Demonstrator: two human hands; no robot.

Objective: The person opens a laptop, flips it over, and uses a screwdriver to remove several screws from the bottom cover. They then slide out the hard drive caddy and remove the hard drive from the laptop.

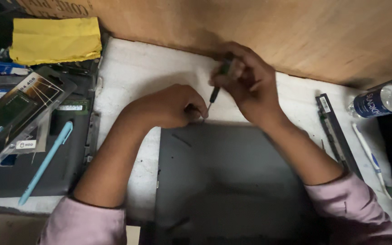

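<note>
A dark grey laptop [223, 181] lies bottom-up on a white surface [132, 72] in front of me. My right hand [246, 81] grips a small screwdriver [215, 93] with a dark handle, held nearly upright with its tip near the laptop's far edge. My left hand [171, 106] is curled into a loose fist at that same far edge, fingertips beside the screwdriver tip. What those fingers pinch, if anything, is hidden. Both wrists wear pink sleeves.
A brown board [268, 27] stands behind the surface. At left are a yellow cloth [55, 40], a clear blister pack with a memory module [14, 113] and a light blue pen [46, 161]. At right lie a long black strip [336, 134], a white pen [370, 159] and a water bottle [384, 100].
</note>
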